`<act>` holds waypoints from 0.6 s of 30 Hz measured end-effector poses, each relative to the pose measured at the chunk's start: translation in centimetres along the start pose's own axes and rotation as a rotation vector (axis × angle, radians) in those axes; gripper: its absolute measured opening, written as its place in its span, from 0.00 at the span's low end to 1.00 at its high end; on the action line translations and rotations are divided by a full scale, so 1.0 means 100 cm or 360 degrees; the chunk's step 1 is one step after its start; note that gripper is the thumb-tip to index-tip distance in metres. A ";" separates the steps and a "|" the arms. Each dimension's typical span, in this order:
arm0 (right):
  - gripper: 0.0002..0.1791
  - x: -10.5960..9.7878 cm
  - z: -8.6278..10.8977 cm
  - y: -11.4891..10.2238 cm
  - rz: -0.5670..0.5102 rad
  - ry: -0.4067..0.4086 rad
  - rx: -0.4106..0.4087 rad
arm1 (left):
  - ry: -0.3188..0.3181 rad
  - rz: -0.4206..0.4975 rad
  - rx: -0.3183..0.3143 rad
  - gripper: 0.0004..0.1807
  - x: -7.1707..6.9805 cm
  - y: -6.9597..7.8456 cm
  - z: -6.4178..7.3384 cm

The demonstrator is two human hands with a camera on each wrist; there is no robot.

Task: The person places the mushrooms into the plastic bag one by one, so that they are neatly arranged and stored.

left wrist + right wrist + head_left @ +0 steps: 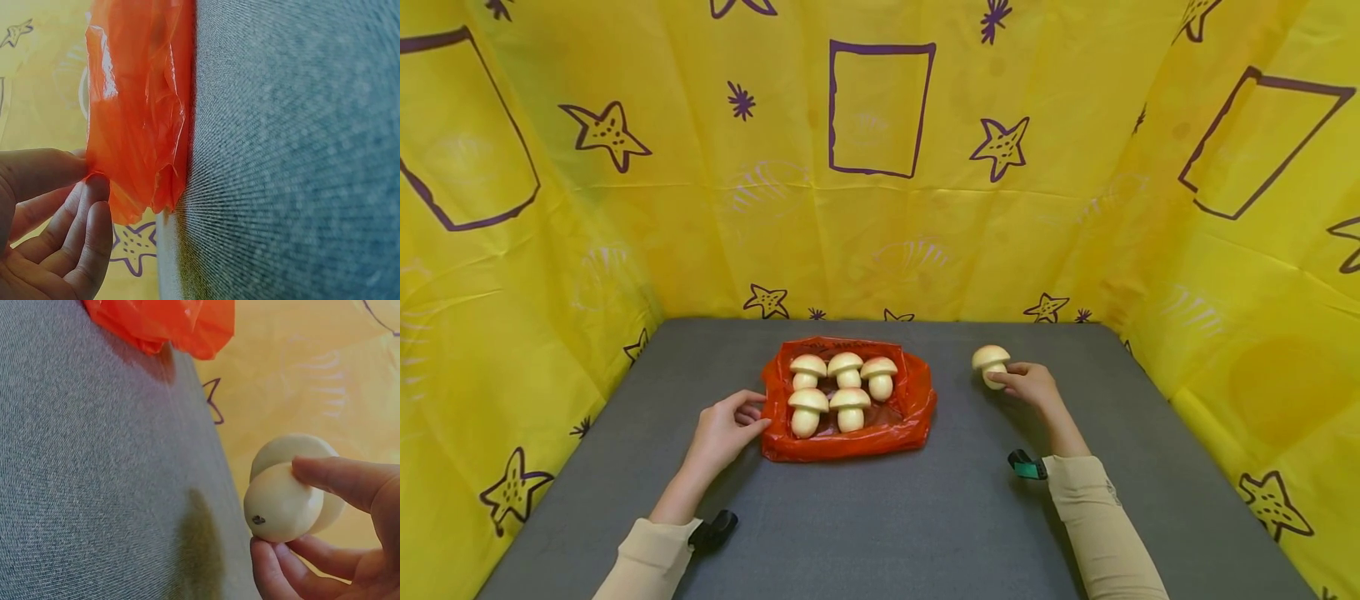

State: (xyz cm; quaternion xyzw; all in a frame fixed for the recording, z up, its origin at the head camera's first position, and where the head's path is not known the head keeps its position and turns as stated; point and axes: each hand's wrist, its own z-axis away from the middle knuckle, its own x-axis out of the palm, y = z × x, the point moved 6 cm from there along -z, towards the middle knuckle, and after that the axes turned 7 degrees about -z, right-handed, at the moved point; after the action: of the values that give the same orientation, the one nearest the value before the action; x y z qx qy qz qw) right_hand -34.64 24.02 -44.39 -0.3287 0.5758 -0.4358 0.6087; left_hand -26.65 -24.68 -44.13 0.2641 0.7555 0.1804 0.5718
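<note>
A red plastic bag [857,447] lies on the table with its sides folded down into an open tray-like shape. Several toy mushrooms [848,400], pale with rounded caps, sit inside it in two rows. My left hand [721,432] is at the bag's left side, thumb and forefinger pinching the edge of the red plastic [137,106]. To the right of the bag, my right hand [1033,385] grips another mushroom [991,358] by its stem, cap upward. The right wrist view shows the round stem end of this mushroom [284,503] between thumb and fingers, its shadow apart on the table.
The grey table [880,525] extends around the bag. Yellow fabric walls [880,242] with purple starfish drawings enclose it at the back and both sides. Black wrist straps [713,532] are worn on both forearms.
</note>
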 end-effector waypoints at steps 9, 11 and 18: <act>0.35 0.002 0.006 -0.010 -0.0059 -0.0053 -0.0021 | 0.0002 -0.0008 -0.0003 0.17 -0.001 0.001 0.000; 0.35 0.003 0.008 -0.013 -0.0086 -0.0064 -0.0016 | 0.0004 -0.0005 -0.0005 0.16 -0.001 0.001 0.000; 0.34 0.006 0.017 -0.023 -0.0071 -0.0102 -0.0029 | 0.0003 -0.0004 -0.0010 0.16 -0.002 0.001 -0.001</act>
State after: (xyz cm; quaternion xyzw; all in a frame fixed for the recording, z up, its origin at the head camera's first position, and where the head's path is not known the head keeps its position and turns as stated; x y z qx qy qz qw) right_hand -33.35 22.36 -42.35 -0.3608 0.5525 -0.4333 0.6139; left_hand -26.66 -24.72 -43.96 0.2611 0.7558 0.1824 0.5721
